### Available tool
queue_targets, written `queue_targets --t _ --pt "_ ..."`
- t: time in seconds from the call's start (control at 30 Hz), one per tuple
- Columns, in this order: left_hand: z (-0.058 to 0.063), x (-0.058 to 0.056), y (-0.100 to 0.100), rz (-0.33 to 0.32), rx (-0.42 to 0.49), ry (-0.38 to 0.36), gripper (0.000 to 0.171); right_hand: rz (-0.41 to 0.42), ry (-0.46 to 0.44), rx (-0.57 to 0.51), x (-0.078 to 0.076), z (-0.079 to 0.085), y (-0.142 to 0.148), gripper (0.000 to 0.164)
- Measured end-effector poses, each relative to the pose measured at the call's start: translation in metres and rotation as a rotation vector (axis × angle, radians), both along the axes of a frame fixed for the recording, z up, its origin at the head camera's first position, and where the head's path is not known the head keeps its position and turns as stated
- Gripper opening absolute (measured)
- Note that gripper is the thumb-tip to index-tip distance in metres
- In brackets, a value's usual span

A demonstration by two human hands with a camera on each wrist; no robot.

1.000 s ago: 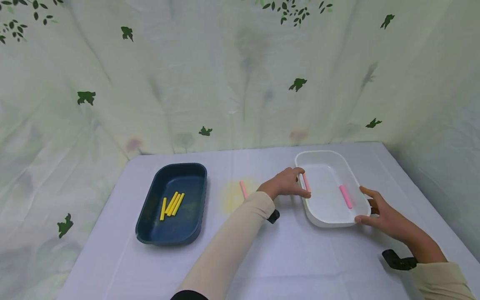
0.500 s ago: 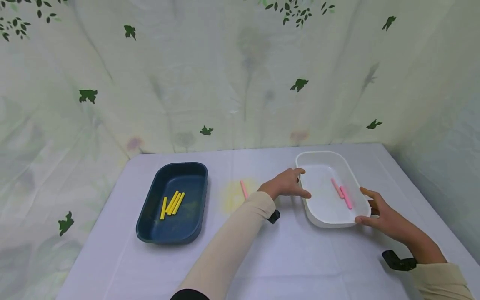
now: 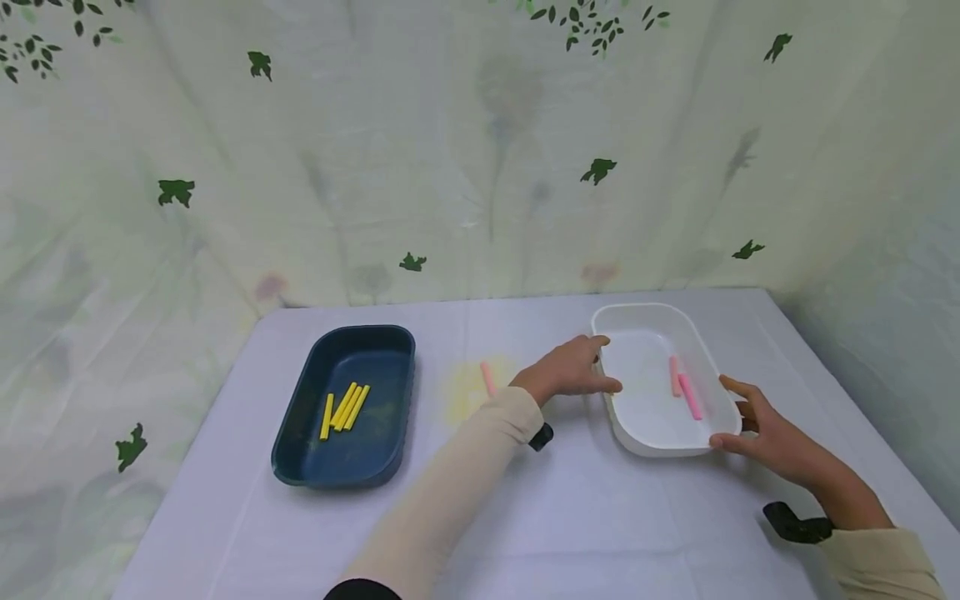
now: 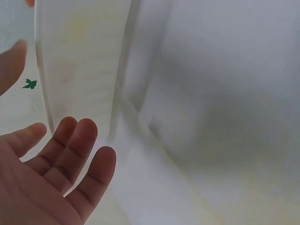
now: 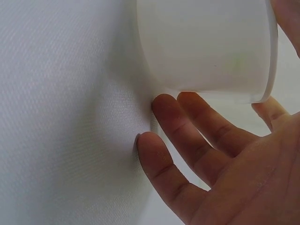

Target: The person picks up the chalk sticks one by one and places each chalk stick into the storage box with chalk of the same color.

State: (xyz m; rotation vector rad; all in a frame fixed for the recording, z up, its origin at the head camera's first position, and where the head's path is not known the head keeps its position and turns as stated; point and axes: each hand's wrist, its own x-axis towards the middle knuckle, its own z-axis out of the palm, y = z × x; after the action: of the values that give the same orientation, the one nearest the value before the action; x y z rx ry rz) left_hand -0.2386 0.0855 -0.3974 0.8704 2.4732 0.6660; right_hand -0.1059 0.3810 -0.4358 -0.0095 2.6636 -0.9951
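A white tray (image 3: 641,433) is at the table's right side, with two pink chalk sticks (image 3: 690,397) lying close together in its right half. My left hand (image 3: 566,369) holds the left rim, thumb and index finger spread along it; the left wrist view shows the other fingers beside the outer wall. At the near right corner my right hand (image 3: 765,425) grips the tray between thumb and fingers. In the right wrist view its lower fingers (image 5: 176,124) lie by the tray's underside. Another pink chalk stick (image 3: 488,378) rests on the cloth left of my left hand.
To the left stands a dark blue tray (image 3: 282,450) holding several yellow chalk sticks (image 3: 349,407). A yellow dusty smudge (image 3: 463,392) marks the white tablecloth (image 3: 600,533) between the trays. A patterned curtain (image 3: 480,167) hangs behind the table.
Inside the white tray, one pink chalk stick has moved from the left wall to the right, beside the other, and turned slightly. Both hands have kept nearly the same place.
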Motion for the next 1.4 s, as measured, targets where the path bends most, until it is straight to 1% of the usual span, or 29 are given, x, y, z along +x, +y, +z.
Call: queue_targets --t 0.1,0.2,0.27,0.4,0.47,0.6,0.73,0.83,0.93,1.07,1.13,1.3,1.4 --pt "0.004 -0.001 -0.012 -0.016 -0.019 0.046 0.073 0.010 0.010 -0.006 0.000 0.000 -0.002 0.105" --pt "0.008 -0.007 -0.027 -0.038 -0.057 0.107 0.064 0.010 0.012 -0.002 0.000 0.000 -0.002 0.105" --pt "0.009 -0.012 -0.041 -0.046 -0.106 0.162 0.059 0.005 0.007 0.002 -0.001 0.000 -0.001 0.105" --pt "0.007 -0.023 -0.074 -0.034 -0.232 0.228 0.053 0.003 -0.002 0.006 -0.001 0.000 -0.001 0.106" --pt "0.005 -0.027 -0.092 -0.005 -0.274 0.228 0.051 0.006 0.000 0.005 -0.001 0.000 -0.001 0.106" --pt "0.000 -0.033 -0.124 0.067 -0.306 0.198 0.051 0.008 0.005 0.001 -0.002 0.000 -0.001 0.105" --pt "-0.010 -0.035 -0.144 0.138 -0.329 0.145 0.053 0.000 -0.003 0.006 -0.001 -0.001 0.000 0.106" --pt "-0.016 -0.034 -0.152 0.182 -0.349 0.078 0.057 0.001 -0.007 0.006 -0.001 -0.002 0.001 0.106" --pt "-0.019 -0.032 -0.154 0.185 -0.361 0.054 0.061 0.004 -0.009 0.009 -0.001 -0.002 0.001 0.106" --pt "-0.022 -0.028 -0.154 0.147 -0.341 0.078 0.069 0.008 -0.016 0.029 0.000 0.000 0.003 0.106" --pt "-0.023 -0.026 -0.154 0.139 -0.331 0.080 0.074 0.011 -0.021 0.034 0.000 0.000 0.003 0.106" --pt "-0.027 -0.020 -0.156 0.158 -0.318 0.109 0.085 0.011 -0.026 0.031 -0.001 -0.001 0.001 0.107" --pt "-0.029 -0.017 -0.157 0.174 -0.312 0.133 0.086 0.008 -0.023 0.028 -0.003 -0.002 -0.001 0.107"
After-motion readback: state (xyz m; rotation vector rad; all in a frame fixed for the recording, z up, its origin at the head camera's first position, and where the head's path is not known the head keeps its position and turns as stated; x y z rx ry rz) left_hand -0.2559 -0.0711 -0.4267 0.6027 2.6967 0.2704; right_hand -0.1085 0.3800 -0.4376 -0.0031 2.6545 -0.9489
